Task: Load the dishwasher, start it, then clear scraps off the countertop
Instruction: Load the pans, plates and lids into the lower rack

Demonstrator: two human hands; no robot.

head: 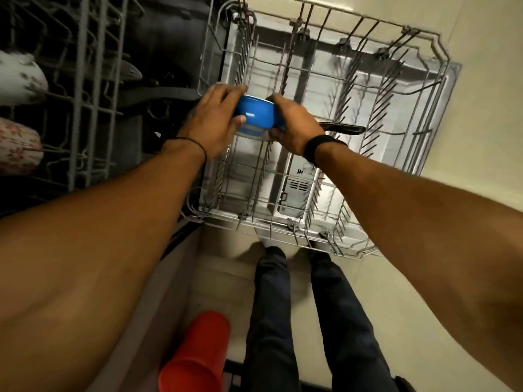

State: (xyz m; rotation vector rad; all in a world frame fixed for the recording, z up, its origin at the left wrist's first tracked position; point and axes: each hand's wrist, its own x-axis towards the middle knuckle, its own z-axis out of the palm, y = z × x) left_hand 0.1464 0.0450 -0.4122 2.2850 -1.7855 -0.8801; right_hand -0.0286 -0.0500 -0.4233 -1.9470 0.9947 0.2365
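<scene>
A small blue saucepan (254, 113) with a black handle (342, 128) hangs over the left side of the pulled-out lower dishwasher rack (410, 154). My left hand (215, 120) grips its left side. My right hand (291, 123) holds its right side, where the handle joins. The pan's base faces me and its opening is hidden. The rack under it holds nothing that I can see, and the open dishwasher door (300, 190) shows through the wires.
The upper rack (93, 89) at the left carries two floral cups (19, 77) (17, 145). A red plastic cup (195, 360) lies at the bottom, near my legs (311, 321). Beige floor (481, 80) lies to the right of the door.
</scene>
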